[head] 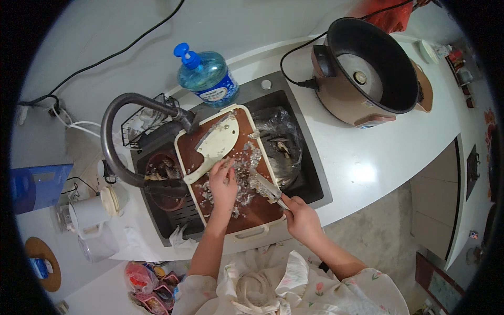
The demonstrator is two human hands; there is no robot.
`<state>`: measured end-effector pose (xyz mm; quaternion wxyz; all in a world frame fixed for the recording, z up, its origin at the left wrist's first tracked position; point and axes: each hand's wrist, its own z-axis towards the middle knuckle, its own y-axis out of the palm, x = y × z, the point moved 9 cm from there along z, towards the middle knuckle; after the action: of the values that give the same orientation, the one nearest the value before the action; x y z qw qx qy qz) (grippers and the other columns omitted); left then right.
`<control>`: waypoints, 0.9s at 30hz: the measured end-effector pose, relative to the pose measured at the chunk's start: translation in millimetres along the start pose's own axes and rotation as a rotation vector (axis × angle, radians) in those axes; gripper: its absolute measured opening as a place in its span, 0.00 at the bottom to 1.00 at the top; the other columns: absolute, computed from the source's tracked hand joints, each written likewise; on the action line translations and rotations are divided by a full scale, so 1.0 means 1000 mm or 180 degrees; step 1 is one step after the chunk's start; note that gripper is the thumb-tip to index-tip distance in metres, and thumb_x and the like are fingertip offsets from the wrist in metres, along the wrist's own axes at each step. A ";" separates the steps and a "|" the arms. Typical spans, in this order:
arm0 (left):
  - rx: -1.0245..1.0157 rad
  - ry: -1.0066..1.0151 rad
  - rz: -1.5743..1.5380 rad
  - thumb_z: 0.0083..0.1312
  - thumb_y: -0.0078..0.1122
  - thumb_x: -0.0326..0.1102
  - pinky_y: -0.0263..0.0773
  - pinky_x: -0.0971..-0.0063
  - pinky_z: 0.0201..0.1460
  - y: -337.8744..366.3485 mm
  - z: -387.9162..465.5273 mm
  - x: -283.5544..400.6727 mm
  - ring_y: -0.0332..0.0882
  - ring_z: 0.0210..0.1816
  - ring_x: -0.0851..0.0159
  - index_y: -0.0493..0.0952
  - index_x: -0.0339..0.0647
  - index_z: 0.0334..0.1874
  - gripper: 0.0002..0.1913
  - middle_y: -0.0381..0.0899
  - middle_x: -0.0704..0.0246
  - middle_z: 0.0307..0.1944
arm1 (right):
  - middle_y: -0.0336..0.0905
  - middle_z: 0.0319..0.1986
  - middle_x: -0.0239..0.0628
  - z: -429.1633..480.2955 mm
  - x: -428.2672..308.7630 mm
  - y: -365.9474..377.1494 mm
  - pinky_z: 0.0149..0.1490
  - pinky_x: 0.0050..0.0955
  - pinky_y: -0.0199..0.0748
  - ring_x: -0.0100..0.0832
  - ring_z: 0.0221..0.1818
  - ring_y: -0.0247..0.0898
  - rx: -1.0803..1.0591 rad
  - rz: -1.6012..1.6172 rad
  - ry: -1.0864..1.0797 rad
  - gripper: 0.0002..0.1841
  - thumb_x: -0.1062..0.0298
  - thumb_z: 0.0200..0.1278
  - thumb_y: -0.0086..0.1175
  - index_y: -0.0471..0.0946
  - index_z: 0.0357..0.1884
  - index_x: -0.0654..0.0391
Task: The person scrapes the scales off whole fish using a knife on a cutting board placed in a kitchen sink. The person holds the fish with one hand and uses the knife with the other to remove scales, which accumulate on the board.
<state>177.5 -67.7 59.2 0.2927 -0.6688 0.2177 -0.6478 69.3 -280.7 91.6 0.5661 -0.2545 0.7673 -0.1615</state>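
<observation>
A brown cutting board with a cream rim (252, 232) lies across the double sink, strewn with fish scales (243, 193). My left hand (223, 184) is over the scales with its fingers apart, close to the handle of a cream kitchen knife (219, 142). That knife rests at the board's far side with scales stuck to its blade. My right hand (304, 219) grips the handle of a metal scraping tool (267, 187). Its head, covered with scales, is at the board's right part; its exact kind is unclear.
In the right basin, a clear plastic bag (291, 136) holds fish. A reddish bowl (151, 197) with fish pieces sits in the left basin under the curved faucet (108, 130). Behind stands a blue soap pump bottle (210, 80). An open electric cooker (334, 92) occupies the right counter.
</observation>
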 end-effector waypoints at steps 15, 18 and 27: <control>0.0208 0.0592 0.2153 0.58 0.62 0.35 0.60 0.61 0.46 0.015 0.019 0.034 0.70 0.49 0.56 0.82 0.45 0.45 0.12 0.73 0.63 0.40 | 0.69 0.30 0.38 0.032 0.108 0.051 0.25 0.23 0.61 0.23 0.24 0.61 -0.0744 0.5190 0.2767 0.10 0.73 0.72 0.39 0.70 0.43 0.69; 0.0296 0.0565 0.2259 0.57 0.63 0.33 0.62 0.58 0.48 0.010 0.026 0.040 0.70 0.48 0.54 0.81 0.42 0.45 0.13 0.72 0.62 0.39 | 0.67 0.30 0.39 0.034 0.126 0.059 0.26 0.20 0.64 0.25 0.24 0.61 0.0055 0.5736 0.3205 0.10 0.71 0.73 0.39 0.65 0.39 0.69; -0.0094 0.0958 0.1223 0.58 0.60 0.29 0.71 0.63 0.35 0.055 0.031 0.094 0.76 0.31 0.53 0.81 0.40 0.44 0.11 0.76 0.59 0.28 | 0.66 0.28 0.37 -0.013 0.118 0.045 0.28 0.21 0.65 0.26 0.25 0.62 0.0301 0.6412 0.3605 0.12 0.67 0.75 0.39 0.67 0.39 0.67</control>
<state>219.0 -167.5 91.7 0.3649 -0.5153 0.3915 -0.6694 20.9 -312.4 -21.7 0.0223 0.6028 0.7595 0.2435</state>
